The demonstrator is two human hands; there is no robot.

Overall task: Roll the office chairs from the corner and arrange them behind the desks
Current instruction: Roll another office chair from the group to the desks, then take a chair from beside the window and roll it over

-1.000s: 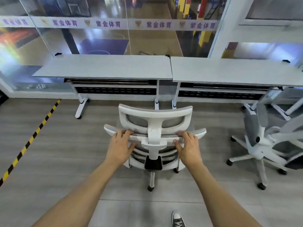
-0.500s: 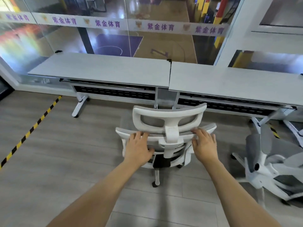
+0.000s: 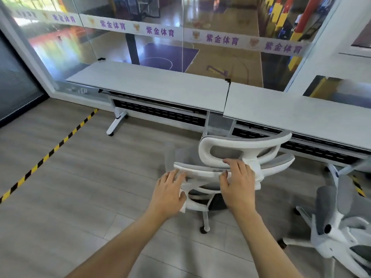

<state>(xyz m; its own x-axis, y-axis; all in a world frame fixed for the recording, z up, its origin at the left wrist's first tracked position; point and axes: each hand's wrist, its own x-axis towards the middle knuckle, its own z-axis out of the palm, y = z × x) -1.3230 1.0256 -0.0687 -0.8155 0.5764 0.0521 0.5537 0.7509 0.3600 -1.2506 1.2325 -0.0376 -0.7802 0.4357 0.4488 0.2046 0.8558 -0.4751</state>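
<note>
Grey plank floor point(image 3: 60, 197) lies under both hands; two grey desks point(image 3: 160, 87) stand beyond them. Left hand point(image 3: 170, 194) and right hand point(image 3: 237, 183) rest loosely spread on the white chair point(image 3: 241, 145).

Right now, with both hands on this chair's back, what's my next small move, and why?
Probably swing the chair left, then push forward: it faces the seam between the left desk and right desk; another chair lies right.
</note>
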